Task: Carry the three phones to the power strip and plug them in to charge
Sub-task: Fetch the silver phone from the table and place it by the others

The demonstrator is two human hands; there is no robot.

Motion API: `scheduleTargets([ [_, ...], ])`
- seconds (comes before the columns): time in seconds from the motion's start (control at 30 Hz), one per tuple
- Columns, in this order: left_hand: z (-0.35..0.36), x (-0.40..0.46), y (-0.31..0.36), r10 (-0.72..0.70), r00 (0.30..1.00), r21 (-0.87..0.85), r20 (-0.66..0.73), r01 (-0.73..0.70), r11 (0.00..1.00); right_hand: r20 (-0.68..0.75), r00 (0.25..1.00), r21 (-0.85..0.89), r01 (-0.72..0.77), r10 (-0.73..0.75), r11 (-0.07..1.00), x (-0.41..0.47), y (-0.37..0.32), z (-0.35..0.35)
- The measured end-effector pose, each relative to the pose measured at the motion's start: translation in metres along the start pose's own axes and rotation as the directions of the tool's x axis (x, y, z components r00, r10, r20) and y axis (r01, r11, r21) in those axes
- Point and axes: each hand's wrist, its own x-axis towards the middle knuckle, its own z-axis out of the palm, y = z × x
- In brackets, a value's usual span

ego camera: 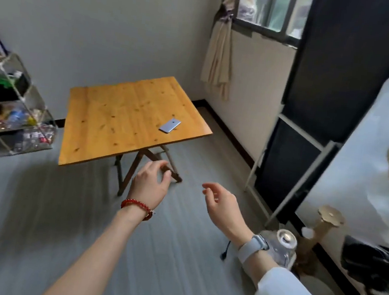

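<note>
One silver-blue phone (169, 125) lies face down near the right edge of a square wooden folding table (118, 124). No other phone and no power strip is in view. My left hand (150, 182), with a red bead bracelet at the wrist, hovers in front of the table with loosely curled fingers and holds nothing. My right hand (221, 202), with a grey watch at the wrist, hangs to its right, fingers relaxed and empty. Both hands are short of the table, above the floor.
A clear shelf unit (15, 112) full of small items stands at the left wall. A dark folding screen (311, 136) and a white frame stand at the right. A water jug (281, 244), a black cable plug (224, 254) and a black bag (369, 264) lie on the floor at the right.
</note>
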Motion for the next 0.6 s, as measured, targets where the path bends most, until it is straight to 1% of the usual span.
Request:
scheduleTargets([
  [0.1,0.003,0.061,-0.039,-0.042,0.999,0.022,-0.026,0.043,0.999,0.051,0.999,-0.012,0.009,-0.008,1.000,0.065,-0.004,0.027],
  [0.23,0.009,0.157,-0.086,-0.075,0.996,0.023,-0.047,0.076,0.997,0.069,0.997,-0.021,0.022,-0.020,1.000,0.166,-0.015,0.062],
  [0.33,0.010,0.231,-0.122,-0.084,0.996,0.043,-0.034,0.086,0.995,0.080,0.997,-0.035,0.005,-0.002,0.999,0.245,-0.027,0.092],
  [0.47,0.014,0.317,-0.175,-0.124,0.992,0.077,-0.001,0.123,0.989,0.102,0.993,-0.063,-0.048,0.054,0.997,0.338,-0.037,0.133],
  [0.6,0.038,0.377,-0.226,-0.231,0.970,0.099,0.079,0.223,0.970,0.115,0.981,-0.074,-0.151,0.159,0.986,0.409,-0.027,0.175],
])
